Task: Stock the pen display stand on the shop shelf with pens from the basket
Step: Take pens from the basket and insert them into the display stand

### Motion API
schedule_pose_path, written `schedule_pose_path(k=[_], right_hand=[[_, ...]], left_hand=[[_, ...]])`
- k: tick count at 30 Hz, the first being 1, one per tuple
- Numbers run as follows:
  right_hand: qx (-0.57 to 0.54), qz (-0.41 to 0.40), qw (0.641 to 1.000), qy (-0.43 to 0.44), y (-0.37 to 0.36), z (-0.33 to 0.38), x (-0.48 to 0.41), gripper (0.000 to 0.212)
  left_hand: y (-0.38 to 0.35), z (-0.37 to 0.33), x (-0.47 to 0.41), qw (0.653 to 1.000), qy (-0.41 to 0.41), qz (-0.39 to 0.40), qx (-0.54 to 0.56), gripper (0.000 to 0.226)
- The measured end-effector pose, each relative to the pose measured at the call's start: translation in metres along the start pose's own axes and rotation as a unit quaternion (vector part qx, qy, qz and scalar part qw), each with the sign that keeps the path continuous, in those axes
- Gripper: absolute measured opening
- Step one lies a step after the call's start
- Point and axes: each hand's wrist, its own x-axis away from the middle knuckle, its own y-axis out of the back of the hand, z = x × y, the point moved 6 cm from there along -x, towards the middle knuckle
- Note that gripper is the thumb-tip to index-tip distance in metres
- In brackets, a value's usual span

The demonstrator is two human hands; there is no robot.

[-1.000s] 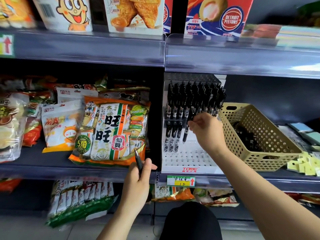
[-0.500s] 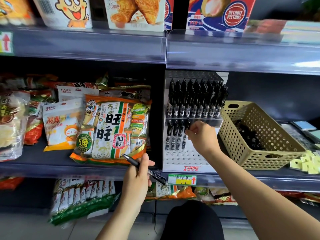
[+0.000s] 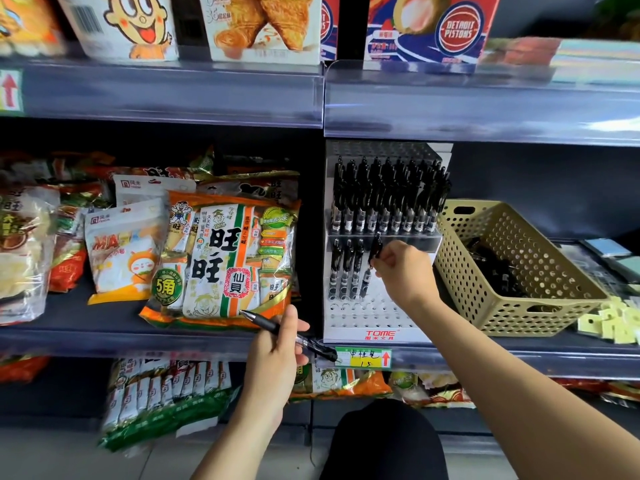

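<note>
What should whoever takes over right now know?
Right hand pinches a black plastic click pen by its top at the fourth slot of the lower row; seating unclear.
Left hand holds a second black click pen tilted, in front of the shelf edge.
White perforated pen display stand: upper row of black pens looks full, three pens stand in the lower row.
Left: seat both held pens, then fill the empty holes from the loose black pens in the beige perforated plastic basket beside the stand.
</note>
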Motion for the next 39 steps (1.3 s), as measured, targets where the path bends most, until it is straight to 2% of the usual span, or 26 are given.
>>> schedule_pose_path(k=[5,14,16,18,20,21,23,25,26,27,29,31,32,35,37,39], right_hand=[[0.002,-0.002,1.000,0.021,-0.002,0.006,0.003,0.008],[0.017,0.026,0.999,-0.012,-0.007,-0.005,0.004,0.011],[-0.002,0.027,0.999,-0.032,-0.006,-0.005,0.008,0.022],[0.002,-0.016,1.000,-0.027,0.003,-0.003,0.014,0.032],[-0.014,-0.065,0.998,0.006,0.015,0.007,0.028,0.028],[-0.035,-0.055,0.998,0.016,0.018,0.012,0.035,0.024],[-0.074,0.056,0.995,0.020,0.009,0.019,0.051,0.025],[-0.117,0.211,0.970,-0.018,-0.012,0.018,0.073,0.031],[-0.170,0.257,0.949,-0.066,-0.019,0.014,0.083,0.031],[-0.250,0.276,0.919,-0.131,-0.024,0.008,0.091,0.030],[-0.422,0.266,0.828,-0.256,-0.029,-0.001,0.100,0.029],[-0.527,0.249,0.747,-0.320,-0.030,-0.007,0.105,0.027],[-0.552,0.250,0.724,-0.330,-0.031,-0.008,0.107,0.027],[-0.569,0.267,0.705,-0.328,-0.033,-0.013,0.109,0.028],[-0.577,0.279,0.694,-0.329,-0.032,-0.015,0.110,0.025],[-0.585,0.284,0.688,-0.322,-0.027,-0.011,0.110,0.021]], left_hand=[[0.002,0.003,-0.001,1.000,0.007,-0.002,0.007,0.036],[-0.002,0.003,-0.001,1.000,0.014,0.006,0.004,0.039],[-0.002,0.001,0.000,1.000,0.013,0.006,0.007,0.039],[-0.002,-0.002,0.000,1.000,0.007,0.005,0.013,0.039],[-0.003,-0.006,0.001,1.000,0.000,0.005,0.022,0.038],[-0.004,-0.008,0.001,0.999,-0.004,0.005,0.032,0.038],[-0.009,-0.013,0.003,0.998,-0.008,0.011,0.068,0.035],[-0.017,-0.017,0.006,0.994,-0.020,0.028,0.105,0.031],[-0.020,-0.021,0.008,0.992,-0.035,0.043,0.111,0.029],[-0.024,-0.024,0.010,0.991,-0.065,0.059,0.102,0.027],[-0.027,-0.035,0.015,0.979,-0.190,0.078,0.010,0.023],[-0.033,-0.043,0.024,0.926,-0.349,0.097,-0.106,0.017],[-0.037,-0.043,0.028,0.897,-0.403,0.113,-0.141,0.014],[-0.048,-0.038,0.042,0.846,-0.470,0.167,-0.191,0.020],[-0.051,-0.038,0.047,0.828,-0.489,0.175,-0.212,0.020],[-0.052,-0.042,0.048,0.825,-0.492,0.173,-0.216,0.021]])
